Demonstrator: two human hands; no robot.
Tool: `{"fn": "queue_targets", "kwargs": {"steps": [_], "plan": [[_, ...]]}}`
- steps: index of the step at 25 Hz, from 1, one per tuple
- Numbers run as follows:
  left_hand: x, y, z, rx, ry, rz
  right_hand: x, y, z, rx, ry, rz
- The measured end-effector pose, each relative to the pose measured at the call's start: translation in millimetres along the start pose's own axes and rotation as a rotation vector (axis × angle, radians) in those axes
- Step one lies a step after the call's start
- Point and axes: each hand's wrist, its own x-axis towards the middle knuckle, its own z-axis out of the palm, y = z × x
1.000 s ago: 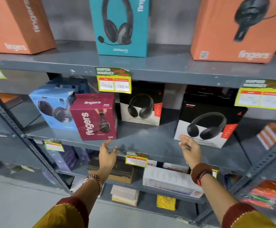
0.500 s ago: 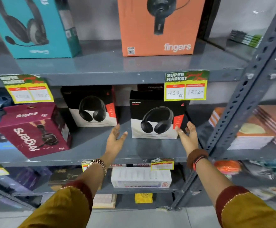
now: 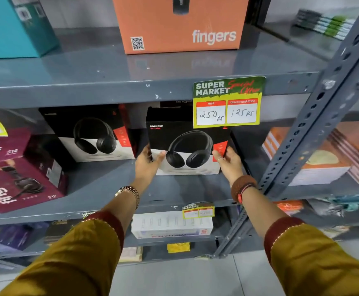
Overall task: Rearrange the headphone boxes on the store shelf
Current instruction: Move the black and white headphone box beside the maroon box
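Sleeves: mustard yellow with dark red cuffs, nearest the camera, both arms reaching forward to the middle shelf (image 3: 101,184).
Left hand (image 3: 147,165): bracelet at the wrist; fingers clamped on the lower left edge of the black headphone box (image 3: 187,146), thumb lying over its front face.
Right hand (image 3: 230,162): brown band at the wrist; fingers clamped on the lower right edge of the same box, thumb on the front by the red patch.
Black headphone box: upright on the middle shelf, toward its right end, its top right corner hidden behind the price tag (image 3: 227,102).
Second black box (image 3: 93,133): just left of the held one, set slightly farther back.
Maroon box (image 3: 18,174): near left on the same shelf, tilted.
Price tag: hangs from the upper shelf's front edge, reads 250 and 125.
Orange box (image 3: 180,24): on the upper shelf, far, above the held box.
Teal box (image 3: 14,26): upper shelf, far left.
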Motion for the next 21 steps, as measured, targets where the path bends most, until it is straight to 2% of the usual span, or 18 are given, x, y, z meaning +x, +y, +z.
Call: {"fn": "queue_targets", "kwargs": {"steps": [5, 10, 21], "plan": [[-32, 7, -11, 0.173, 0.094, 0.078, -15, -2, -14, -0.123, -0.014, -0.077], [-70, 10, -32, 0.345, 0.161, 0.073, -50, -4, -31, -0.435, -0.008, -0.128], [-124, 4, -72, 0.292, 0.145, 0.104, -93, -5, -28, -0.354, -0.112, -0.118]]}}
